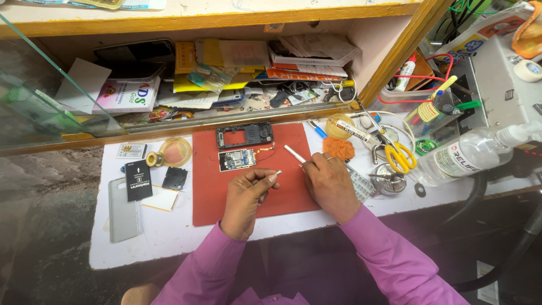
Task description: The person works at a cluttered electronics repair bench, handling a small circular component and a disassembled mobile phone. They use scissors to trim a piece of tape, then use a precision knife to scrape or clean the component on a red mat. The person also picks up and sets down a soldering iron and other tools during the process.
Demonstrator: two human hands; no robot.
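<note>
Altogether two hands (247, 195) (329, 183), one circuit board (237, 159), one red mat (248, 192).

tweezers (294, 153) partly hidden, glass panel (34, 96) cropped

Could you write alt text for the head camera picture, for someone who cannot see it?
A person in purple sleeves works over a red mat on a cluttered white bench: the left hand pinches a thin metal tool, and the right hand holds tweezers. Just beyond lie a small circuit board and a black phone frame, with yellow-handled scissors to the right.
</note>
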